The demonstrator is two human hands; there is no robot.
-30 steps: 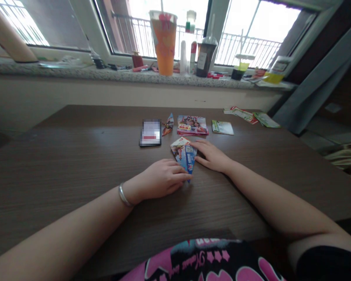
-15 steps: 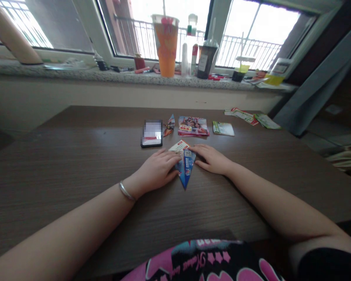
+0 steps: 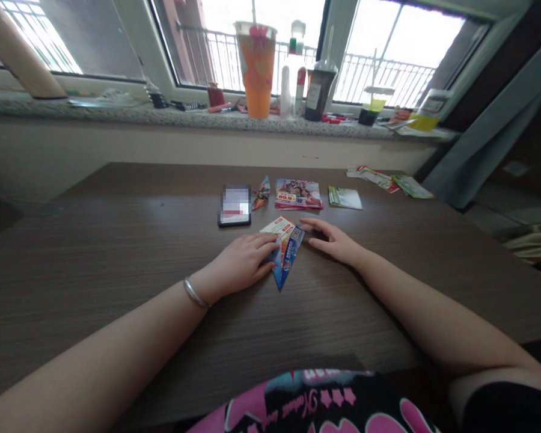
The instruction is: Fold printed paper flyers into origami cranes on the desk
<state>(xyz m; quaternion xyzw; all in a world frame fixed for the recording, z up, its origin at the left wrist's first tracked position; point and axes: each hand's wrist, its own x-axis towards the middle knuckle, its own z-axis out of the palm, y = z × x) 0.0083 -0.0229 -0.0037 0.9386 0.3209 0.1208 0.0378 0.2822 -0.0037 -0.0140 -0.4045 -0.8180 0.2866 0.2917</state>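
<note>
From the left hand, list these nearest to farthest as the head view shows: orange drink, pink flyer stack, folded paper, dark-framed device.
1. Folded paper: touching the left hand, on its right.
2. Dark-framed device: beyond the hand.
3. Pink flyer stack: beyond, to the right.
4. Orange drink: farthest, on the windowsill.

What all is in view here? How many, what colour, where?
Table: one, brown, foreground
Folded leaflet: one, mostly blue, table centre
Phone or tablet: one, black, beyond leaflet
Small folded paper: one, multicoloured, right of that
Leaflet stack: one, pinkish, right again
Paper stack: one, green, white, farther right
Loose papers: several, red, green, far right
Windowsill: one, speckled grey, behind table
Tall cup: one, orange, windowsill
Lidded cup: one, dark, further right
Small items: many, mixed colours, windowsill
Windows: several, pale frames, top
Curtain: one, grey, right
Bracelet: one, silver, left wrist
Left grip: one, bare, on leaflet
Right grip: one, bare, beside leaflet
</note>
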